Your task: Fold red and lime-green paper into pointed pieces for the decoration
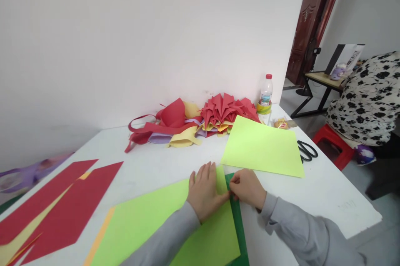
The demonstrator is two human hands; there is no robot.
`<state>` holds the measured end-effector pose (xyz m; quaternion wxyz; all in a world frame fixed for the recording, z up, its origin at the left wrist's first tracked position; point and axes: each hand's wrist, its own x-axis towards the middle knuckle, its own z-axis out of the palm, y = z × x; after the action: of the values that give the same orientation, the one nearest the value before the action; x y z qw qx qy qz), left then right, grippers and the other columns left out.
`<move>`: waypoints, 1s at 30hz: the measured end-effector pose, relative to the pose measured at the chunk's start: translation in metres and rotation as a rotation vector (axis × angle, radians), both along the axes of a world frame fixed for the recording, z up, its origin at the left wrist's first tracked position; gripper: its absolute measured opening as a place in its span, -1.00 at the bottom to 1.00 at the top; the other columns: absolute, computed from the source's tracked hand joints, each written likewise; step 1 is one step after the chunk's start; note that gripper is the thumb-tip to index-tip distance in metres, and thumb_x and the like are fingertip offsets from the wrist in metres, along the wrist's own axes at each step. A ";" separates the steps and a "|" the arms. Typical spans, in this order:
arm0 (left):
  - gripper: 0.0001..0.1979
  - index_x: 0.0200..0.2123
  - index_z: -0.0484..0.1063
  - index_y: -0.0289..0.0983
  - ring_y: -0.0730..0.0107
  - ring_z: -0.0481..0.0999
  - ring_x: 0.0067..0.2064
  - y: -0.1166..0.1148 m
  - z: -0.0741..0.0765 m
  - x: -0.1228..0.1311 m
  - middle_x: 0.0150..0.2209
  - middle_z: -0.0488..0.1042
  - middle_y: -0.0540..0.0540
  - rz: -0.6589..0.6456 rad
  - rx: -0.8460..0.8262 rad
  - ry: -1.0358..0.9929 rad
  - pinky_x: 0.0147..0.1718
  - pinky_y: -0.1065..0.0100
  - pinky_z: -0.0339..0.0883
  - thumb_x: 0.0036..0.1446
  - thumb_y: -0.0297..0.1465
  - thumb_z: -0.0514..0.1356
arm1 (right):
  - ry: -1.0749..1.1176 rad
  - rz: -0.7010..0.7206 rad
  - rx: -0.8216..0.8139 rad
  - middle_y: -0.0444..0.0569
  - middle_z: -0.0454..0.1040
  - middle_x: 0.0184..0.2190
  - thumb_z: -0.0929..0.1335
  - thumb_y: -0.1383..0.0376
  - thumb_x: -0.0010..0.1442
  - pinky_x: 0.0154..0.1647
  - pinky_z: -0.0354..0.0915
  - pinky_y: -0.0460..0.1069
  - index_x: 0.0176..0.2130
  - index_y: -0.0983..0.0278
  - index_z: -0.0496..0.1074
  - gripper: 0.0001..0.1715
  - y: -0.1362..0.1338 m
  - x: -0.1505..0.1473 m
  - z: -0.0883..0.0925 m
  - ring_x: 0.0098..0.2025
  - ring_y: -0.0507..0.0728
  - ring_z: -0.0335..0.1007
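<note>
Fingers on ppr, btl label blurry

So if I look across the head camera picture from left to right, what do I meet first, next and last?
Big red paper → left hand → right hand → black scissors handles → flowery cloth.

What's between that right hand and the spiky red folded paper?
The head view shows the farther lime-green paper sheet between the right hand and that spiky paper.
</note>
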<state>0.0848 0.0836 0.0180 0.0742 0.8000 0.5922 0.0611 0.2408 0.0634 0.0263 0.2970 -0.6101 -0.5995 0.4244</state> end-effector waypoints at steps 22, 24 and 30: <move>-0.39 0.13 0.29 -0.31 -0.17 0.20 0.25 -0.019 -0.018 -0.042 0.22 0.26 -0.40 -0.204 0.265 -0.065 0.13 -0.10 0.19 0.08 -0.08 0.10 | -0.031 0.136 0.056 -0.19 0.45 -0.67 0.34 0.37 0.09 -0.49 0.21 -0.14 -0.50 0.29 0.49 -0.84 0.000 0.000 0.002 -0.58 0.01 0.40; -0.49 0.08 0.35 -0.28 -0.10 0.32 0.18 -0.023 -0.015 -0.056 0.15 0.35 -0.34 -0.215 0.263 -0.109 0.09 -0.06 0.29 0.16 -0.12 0.04 | -0.020 0.176 0.086 -0.18 0.48 -0.62 0.35 0.26 0.14 -0.47 0.21 -0.13 -0.47 0.28 0.51 -0.79 -0.001 -0.001 0.002 -0.54 0.01 0.40; -0.55 0.15 0.31 -0.14 0.05 0.41 0.14 -0.050 -0.014 -0.081 0.15 0.39 -0.22 -0.356 0.296 -0.150 0.02 0.11 0.44 0.19 -0.29 0.03 | -0.148 0.351 0.388 -0.08 0.59 -0.37 0.34 0.33 0.17 -0.22 0.26 -0.06 -0.34 0.26 0.54 -0.85 -0.006 -0.006 -0.003 -0.31 0.09 0.45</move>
<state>0.0036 0.0338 0.0039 0.0093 0.8872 0.4192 0.1925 0.2351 0.0578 0.0230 0.2860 -0.4579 -0.7862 0.3008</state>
